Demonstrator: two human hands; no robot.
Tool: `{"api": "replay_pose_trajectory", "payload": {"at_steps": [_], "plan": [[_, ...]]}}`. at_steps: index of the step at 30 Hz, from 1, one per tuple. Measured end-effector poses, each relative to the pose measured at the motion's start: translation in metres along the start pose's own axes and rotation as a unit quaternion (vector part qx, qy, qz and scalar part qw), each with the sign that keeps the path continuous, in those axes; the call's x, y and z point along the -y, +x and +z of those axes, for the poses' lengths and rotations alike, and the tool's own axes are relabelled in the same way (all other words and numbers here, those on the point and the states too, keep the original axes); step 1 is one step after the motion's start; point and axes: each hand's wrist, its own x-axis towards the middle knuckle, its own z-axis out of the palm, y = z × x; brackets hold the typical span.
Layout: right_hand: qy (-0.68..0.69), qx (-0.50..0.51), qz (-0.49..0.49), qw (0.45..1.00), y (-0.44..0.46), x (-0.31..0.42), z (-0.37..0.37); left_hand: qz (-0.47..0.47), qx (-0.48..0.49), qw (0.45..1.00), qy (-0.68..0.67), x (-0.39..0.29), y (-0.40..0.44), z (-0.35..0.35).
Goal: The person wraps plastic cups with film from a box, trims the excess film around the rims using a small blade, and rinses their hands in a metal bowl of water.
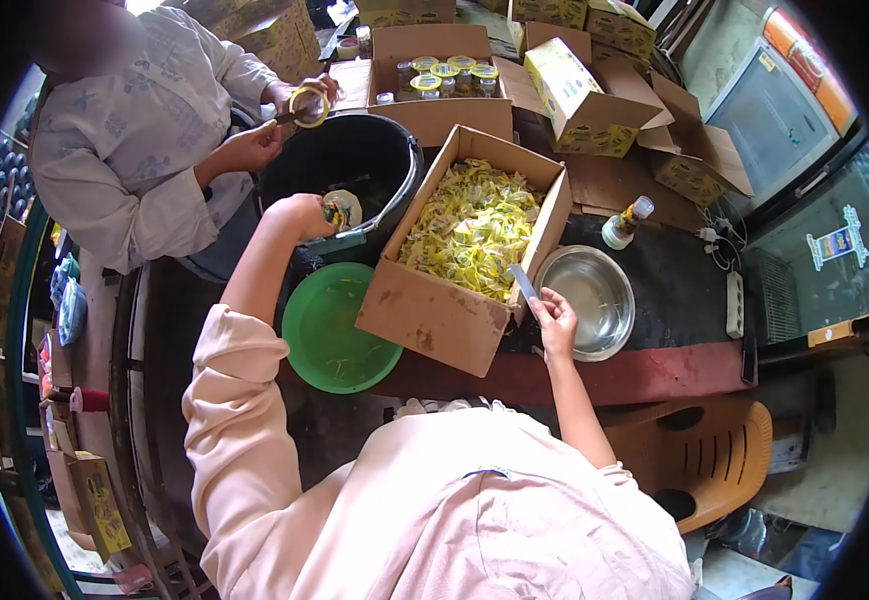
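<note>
My left hand (pixel 299 216) is closed around a small jar (pixel 342 210) with a pale round end and a coloured label, above the rim of a black bucket (pixel 412 190). Fingers of my right hand (pixel 554 322) pinch a flat grey blade-like strip (pixel 522 283) whose tip lies over the edge of a cardboard box (pixel 434 315). Crumpled yellow printed film pieces (pixel 474 225) fill that box. Just right of my right hand is a steel bowl (pixel 609 312). Below my left forearm's side sits a green basin (pixel 339 350).
Across the bucket, another person (pixel 134 140) holds a yellow-rimmed round item (pixel 309 106). A box of lidded jars (pixel 444 75) stands at the back. One jar (pixel 626 222) stands beyond the bowl. An orange-brown chair (pixel 714 455) is at right.
</note>
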Motion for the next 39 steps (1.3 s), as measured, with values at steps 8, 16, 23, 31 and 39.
{"api": "replay_pose_trajectory", "payload": {"at_steps": [8,16,23,31,39], "plan": [[0.032,0.067,0.07,0.995,0.023,-0.013,0.002,0.004,-0.149,0.988,0.042,-0.003,-0.002,0.017],[0.0,0.218,0.069,0.974,0.02,0.005,-0.014,-0.04,-0.17,0.983,0.059,-0.003,0.006,0.021],[0.0,0.235,0.081,0.968,0.024,0.008,-0.015,-0.165,-0.027,0.978,0.124,-0.012,0.022,0.01],[-0.02,0.217,0.083,0.972,0.025,-0.008,-0.011,-0.064,0.076,0.979,0.18,-0.033,0.005,-0.031],[-0.043,0.188,0.084,0.978,0.015,-0.011,-0.006,-0.085,0.056,0.992,0.072,-0.02,0.022,-0.027]]}}
